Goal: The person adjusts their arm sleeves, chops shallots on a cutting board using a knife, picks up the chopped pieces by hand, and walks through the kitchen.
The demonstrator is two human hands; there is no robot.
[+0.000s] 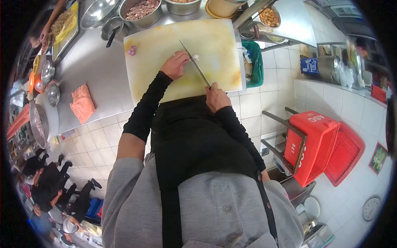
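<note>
At the cutting board (165, 37), the right hand (217, 98) grips the knife (196, 66); the left hand (175, 65), hold unclear, should tuck its fingertips (184, 57) leftward.

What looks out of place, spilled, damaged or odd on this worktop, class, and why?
The cutting board looks discoloured: yellowish patches mark its pale surface and orange-brown stains its right side, perhaps from heavy use. No clear spill shows on it.

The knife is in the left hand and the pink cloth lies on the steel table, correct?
Not quite: the head view shows the knife gripped in the right hand, not the left hand. The pink cloth does lie on the steel table.
</note>
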